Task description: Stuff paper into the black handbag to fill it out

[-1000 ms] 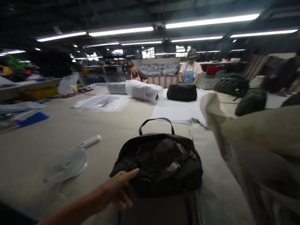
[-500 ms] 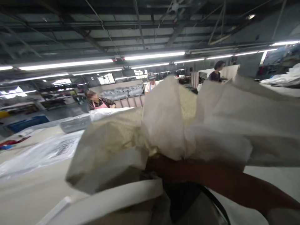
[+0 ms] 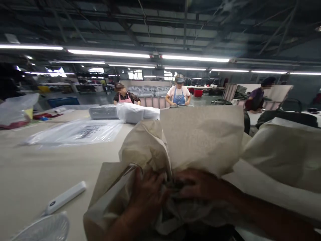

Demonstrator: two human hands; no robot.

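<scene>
Where the beige paper [image 3: 200, 137] bunches low in the view, left hand [image 3: 147, 197] and right hand [image 3: 200, 187] press into its crumpled folds, fingers curled around paper; grip partly hidden, so probably pinching. Paper stands over the tan table [image 3: 50, 167], a white handheld fan [image 3: 54, 214] lying near the left hand.

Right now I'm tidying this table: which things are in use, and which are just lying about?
In use:
- crumpled beige packing paper, gripped by left hand and right hand

Lying about:
- white handheld fan
- clear printed plastic bag
- wrapped white bundle
</scene>
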